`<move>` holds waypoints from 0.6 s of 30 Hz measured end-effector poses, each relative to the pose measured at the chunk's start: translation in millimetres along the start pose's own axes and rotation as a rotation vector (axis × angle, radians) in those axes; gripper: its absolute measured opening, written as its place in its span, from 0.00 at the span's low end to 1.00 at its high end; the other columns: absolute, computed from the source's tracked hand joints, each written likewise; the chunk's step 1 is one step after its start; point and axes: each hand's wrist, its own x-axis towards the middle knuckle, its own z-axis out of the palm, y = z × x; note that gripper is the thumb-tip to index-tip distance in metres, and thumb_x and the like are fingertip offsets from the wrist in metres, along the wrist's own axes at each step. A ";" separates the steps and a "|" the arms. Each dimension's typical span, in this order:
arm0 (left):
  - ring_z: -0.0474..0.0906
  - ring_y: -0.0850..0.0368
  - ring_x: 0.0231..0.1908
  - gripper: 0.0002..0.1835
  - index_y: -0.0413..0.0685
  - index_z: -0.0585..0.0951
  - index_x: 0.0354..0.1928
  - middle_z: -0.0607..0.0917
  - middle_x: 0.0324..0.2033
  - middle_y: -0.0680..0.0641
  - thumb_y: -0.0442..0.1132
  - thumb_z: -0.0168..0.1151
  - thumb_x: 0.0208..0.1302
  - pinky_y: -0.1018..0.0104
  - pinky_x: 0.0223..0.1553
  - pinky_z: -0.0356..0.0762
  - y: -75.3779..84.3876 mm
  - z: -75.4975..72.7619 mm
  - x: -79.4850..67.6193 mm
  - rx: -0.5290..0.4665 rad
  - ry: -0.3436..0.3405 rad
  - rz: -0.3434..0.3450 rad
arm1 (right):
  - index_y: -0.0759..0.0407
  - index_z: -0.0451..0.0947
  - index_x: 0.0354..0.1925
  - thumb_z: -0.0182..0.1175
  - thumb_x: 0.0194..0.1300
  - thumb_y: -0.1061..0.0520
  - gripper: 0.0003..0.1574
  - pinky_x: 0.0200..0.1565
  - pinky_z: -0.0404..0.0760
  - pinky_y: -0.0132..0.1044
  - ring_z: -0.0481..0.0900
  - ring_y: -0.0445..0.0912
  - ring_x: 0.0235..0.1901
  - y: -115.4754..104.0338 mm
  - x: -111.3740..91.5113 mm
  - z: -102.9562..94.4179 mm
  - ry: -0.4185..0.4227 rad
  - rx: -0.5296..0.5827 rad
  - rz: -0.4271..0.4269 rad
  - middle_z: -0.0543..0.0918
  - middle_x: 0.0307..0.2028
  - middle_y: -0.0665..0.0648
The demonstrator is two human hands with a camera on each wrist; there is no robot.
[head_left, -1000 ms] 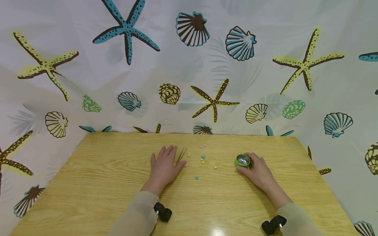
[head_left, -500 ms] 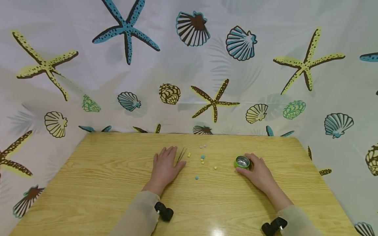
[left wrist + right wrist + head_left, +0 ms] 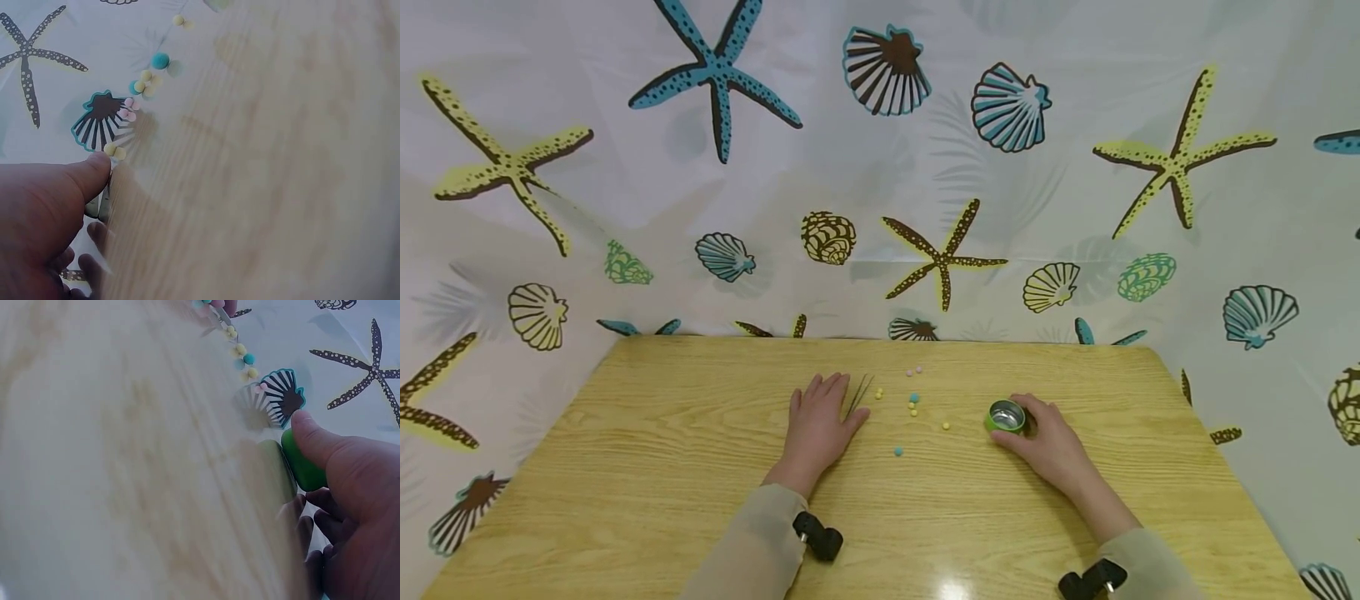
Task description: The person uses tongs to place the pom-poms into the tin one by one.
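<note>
My left hand (image 3: 816, 429) rests on the table with its fingers stretched out and the thumb spread to the right. Between thumb and fingers lies a pair of thin metal tweezers (image 3: 860, 395), pointing away; the hand hides its near end. On the right, my right hand (image 3: 1051, 442) grips a small round cup (image 3: 1006, 417), green outside and shiny metal inside, standing upright. Its green side (image 3: 305, 465) shows under the thumb in the right wrist view. Small balls lie scattered between the hands: yellow ones (image 3: 946, 426), blue ones (image 3: 898, 452) and pink ones (image 3: 919, 369).
The wooden table (image 3: 662, 467) ends at the back against a white cloth (image 3: 850, 175) printed with starfish and shells. A black wrist camera (image 3: 817, 537) sits on the left sleeve, another camera (image 3: 1092, 579) on the right one.
The right hand has slid the green cup slightly left and towards me. The left hand, tweezers and balls have stayed in place.
</note>
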 end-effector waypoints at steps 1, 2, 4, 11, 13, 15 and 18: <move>0.55 0.31 0.83 0.40 0.37 0.69 0.82 0.71 0.80 0.35 0.54 0.68 0.81 0.27 0.80 0.43 -0.3 0.3 0.1 0.001 0.000 0.000 | 0.63 0.73 0.76 0.76 0.74 0.43 0.45 0.78 0.55 0.73 0.53 0.79 0.80 -0.3 -0.2 0.6 0.000 0.000 0.000 0.73 0.76 0.72; 0.56 0.31 0.83 0.39 0.37 0.69 0.82 0.71 0.80 0.35 0.53 0.67 0.81 0.27 0.81 0.43 -0.6 0.7 0.2 0.001 0.002 0.000 | 0.63 0.74 0.76 0.76 0.73 0.43 0.44 0.78 0.55 0.73 0.53 0.79 0.80 -0.6 -0.3 1.1 -0.001 0.001 0.000 0.73 0.76 0.72; 0.56 0.31 0.83 0.39 0.38 0.70 0.82 0.71 0.79 0.36 0.53 0.67 0.81 0.27 0.81 0.43 -1.4 1.4 0.3 0.001 0.006 -0.001 | 0.63 0.73 0.76 0.76 0.74 0.43 0.45 0.77 0.55 0.74 0.52 0.80 0.80 -1.0 -0.6 2.3 -0.003 0.001 0.000 0.73 0.76 0.72; 0.57 0.30 0.82 0.35 0.40 0.75 0.79 0.74 0.78 0.38 0.52 0.68 0.80 0.28 0.81 0.43 -1.5 1.4 -0.2 -0.008 0.022 -0.009 | 0.63 0.73 0.77 0.75 0.74 0.41 0.46 0.78 0.54 0.73 0.51 0.80 0.80 -2.4 -1.1 5.1 0.001 -0.004 -0.003 0.74 0.76 0.71; 0.58 0.31 0.82 0.33 0.41 0.77 0.78 0.74 0.78 0.38 0.52 0.68 0.80 0.28 0.81 0.43 -0.8 1.0 -0.5 -0.011 0.026 -0.011 | 0.63 0.74 0.76 0.75 0.74 0.41 0.45 0.78 0.54 0.73 0.52 0.80 0.80 -2.7 -1.2 5.5 0.007 -0.008 -0.008 0.75 0.75 0.71; 0.58 0.31 0.82 0.32 0.41 0.78 0.77 0.74 0.78 0.38 0.52 0.69 0.80 0.28 0.81 0.43 -0.2 0.8 -0.7 -0.013 0.029 -0.014 | 0.63 0.74 0.76 0.75 0.74 0.42 0.45 0.78 0.54 0.74 0.52 0.80 0.80 -3.2 -1.5 5.8 0.011 -0.007 -0.011 0.75 0.75 0.71; 0.58 0.32 0.82 0.30 0.42 0.80 0.75 0.74 0.78 0.38 0.51 0.69 0.80 0.28 0.81 0.43 0.3 0.7 -0.1 -0.018 0.038 -0.019 | 0.63 0.74 0.76 0.76 0.74 0.42 0.45 0.77 0.54 0.75 0.52 0.80 0.80 -4.0 -1.8 6.2 0.013 -0.001 -0.011 0.75 0.76 0.70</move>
